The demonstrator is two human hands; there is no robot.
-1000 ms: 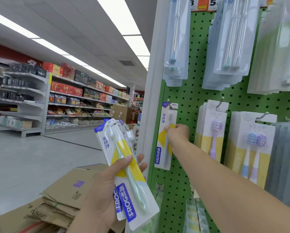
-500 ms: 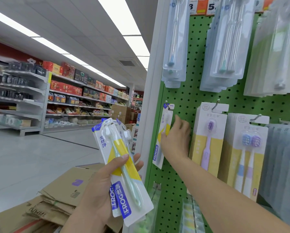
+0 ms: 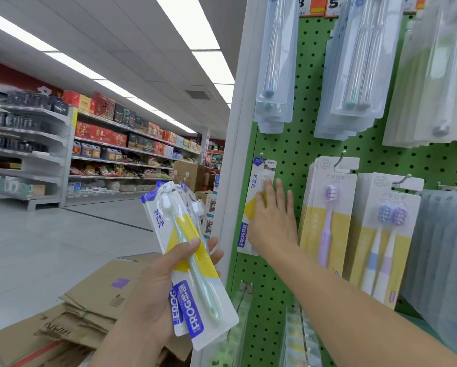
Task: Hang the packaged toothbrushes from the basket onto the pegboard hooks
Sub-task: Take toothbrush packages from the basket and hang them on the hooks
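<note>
Now, left hand [image 3: 153,295] fingers gripping glossy flat toothbrush packs [image 3: 193,263], right hand [image 3: 272,223] seemingly flat-fingered.

The right hand [image 3: 271,221] hides the middle of the hung toothbrush pack [image 3: 253,197].

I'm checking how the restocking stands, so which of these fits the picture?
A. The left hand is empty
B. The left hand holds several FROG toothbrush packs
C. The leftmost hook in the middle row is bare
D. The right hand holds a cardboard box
B: the left hand grips a fan of FROG packs, while the right hand lies with straight fingers on the pack hanging from the hook on the pegboard.
</note>
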